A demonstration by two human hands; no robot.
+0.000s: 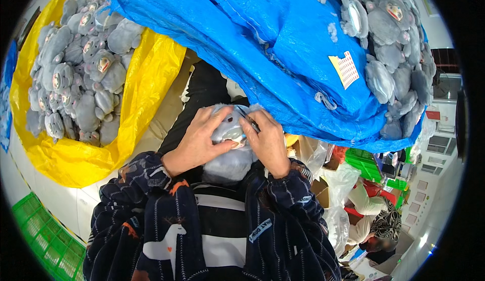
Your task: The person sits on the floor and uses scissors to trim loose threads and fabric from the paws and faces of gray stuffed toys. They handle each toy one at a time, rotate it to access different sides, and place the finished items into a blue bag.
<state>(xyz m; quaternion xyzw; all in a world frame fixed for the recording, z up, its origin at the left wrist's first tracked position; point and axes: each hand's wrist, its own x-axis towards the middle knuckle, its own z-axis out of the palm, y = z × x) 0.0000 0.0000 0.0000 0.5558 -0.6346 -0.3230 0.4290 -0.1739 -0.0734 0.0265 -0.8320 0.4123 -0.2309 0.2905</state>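
A grey plush toy (228, 167) with a pale face rests on my lap between my hands. My left hand (199, 138) is wrapped around the side of its head, thumb near the mouth and fingers at the top. At the other side of the head, my right hand (269, 142) has its fingers bent around a slim dark metal tool (248, 118), whose exact kind I cannot make out. The tool's tip is at the fur near the top of the head. My fingers cover part of the face.
On the left, a yellow sack (76, 162) holds many similar grey plush toys (86, 109). A large blue sheet (212, 28) spreads ahead, with more plush toys (389, 23) at its right and a paper sheet (346, 69) on it. A green crate (45, 235) stands lower left; another person (376, 225) bends at lower right.
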